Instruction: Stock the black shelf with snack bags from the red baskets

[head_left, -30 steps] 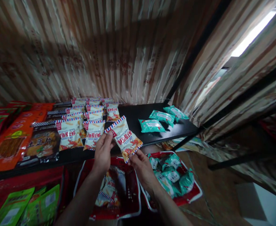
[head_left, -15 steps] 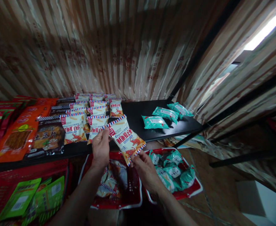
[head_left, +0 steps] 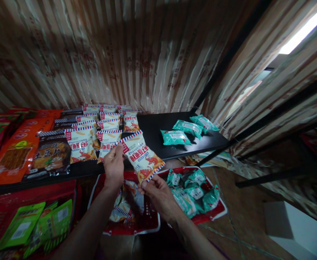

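— Little has shifted in the last second: both hands hold the same snack packet (head_left: 142, 159) at the front edge of the black shelf (head_left: 153, 131), and the right hand (head_left: 158, 193) has slid a touch leftward under it.

— What lies to the left?

— Orange packets (head_left: 13, 153), then a dark packet (head_left: 50, 157), then rows of matching packets (head_left: 108, 128) with striped borders. The left hand (head_left: 113, 167) is just in front of those rows.

— How does the person grip it?

— The left fingers (head_left: 119, 151) are closed narrowly on the packet's upper left corner. The right fingertips (head_left: 144, 183) pinch its lower edge. Neither hand is spread wide. The packet hangs tilted between them, print facing up, above a red basket (head_left: 132, 226) that holds more of the same.

— Handling advice?

— Judging from this view, pinching the sealed seams is better than squeezing the puffed middle, so the contents aren't crushed. Keeping the packet level with its neighbours would also help it sit squarely.

— And to the right?

— Teal packets (head_left: 186, 128) lie on the shelf, well apart from the hands. A second basket (head_left: 218, 211) holds more teal packets.
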A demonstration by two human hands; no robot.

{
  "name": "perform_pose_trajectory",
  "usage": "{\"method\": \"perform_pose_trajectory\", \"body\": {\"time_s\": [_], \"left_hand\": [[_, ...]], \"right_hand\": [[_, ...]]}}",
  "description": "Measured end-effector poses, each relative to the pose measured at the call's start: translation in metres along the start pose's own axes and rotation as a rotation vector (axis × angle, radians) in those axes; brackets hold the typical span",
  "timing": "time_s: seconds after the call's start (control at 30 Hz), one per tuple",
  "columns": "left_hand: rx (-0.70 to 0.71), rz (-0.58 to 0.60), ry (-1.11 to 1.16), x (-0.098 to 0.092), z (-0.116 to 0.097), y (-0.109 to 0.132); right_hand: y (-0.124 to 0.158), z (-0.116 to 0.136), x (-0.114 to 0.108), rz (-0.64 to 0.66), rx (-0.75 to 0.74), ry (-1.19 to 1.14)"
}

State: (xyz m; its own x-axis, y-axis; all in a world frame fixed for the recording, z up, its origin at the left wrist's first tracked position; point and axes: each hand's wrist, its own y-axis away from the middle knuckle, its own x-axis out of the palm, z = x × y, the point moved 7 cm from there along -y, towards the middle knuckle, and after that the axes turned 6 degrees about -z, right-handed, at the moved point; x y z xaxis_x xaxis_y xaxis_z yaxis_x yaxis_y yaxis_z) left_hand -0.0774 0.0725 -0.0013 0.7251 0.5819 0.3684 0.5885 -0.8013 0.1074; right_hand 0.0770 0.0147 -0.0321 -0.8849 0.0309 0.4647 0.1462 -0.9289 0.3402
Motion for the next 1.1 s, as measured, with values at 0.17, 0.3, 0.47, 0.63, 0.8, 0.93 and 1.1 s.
{"method": "perform_pose_trajectory", "body": {"time_s": [0.17, 0.3, 0.47, 0.63, 0.8, 0.93, 1.1], "left_hand": [[0.020, -0.016, -0.054, -0.002, -0.006, 0.000], [0.010, 0.015, -0.075, 0.000, -0.007, 0.003], [0.039, 0.020, -0.120, -0.007, 0.000, 0.000], [0.068, -0.003, -0.128, -0.015, 0.005, -0.007], [0.043, 0.008, -0.125, -0.016, 0.005, -0.004], [0.010, 0.056, -0.078, -0.012, 0.003, 0.002], [-0.071, 0.144, -0.056, -0.001, -0.018, 0.009]], "right_hand": [[0.005, 0.002, 0.003, 0.077, 0.005, 0.020], [0.005, -0.001, 0.001, 0.103, -0.011, 0.088], [0.008, -0.002, 0.001, 0.101, 0.007, 0.189], [0.005, 0.013, -0.007, -0.014, -0.100, 0.129], [-0.003, 0.024, -0.023, -0.135, -0.184, 0.079], [-0.005, 0.026, -0.030, -0.164, -0.185, 0.077], [-0.005, 0.032, -0.036, -0.189, -0.183, 0.052]]}}
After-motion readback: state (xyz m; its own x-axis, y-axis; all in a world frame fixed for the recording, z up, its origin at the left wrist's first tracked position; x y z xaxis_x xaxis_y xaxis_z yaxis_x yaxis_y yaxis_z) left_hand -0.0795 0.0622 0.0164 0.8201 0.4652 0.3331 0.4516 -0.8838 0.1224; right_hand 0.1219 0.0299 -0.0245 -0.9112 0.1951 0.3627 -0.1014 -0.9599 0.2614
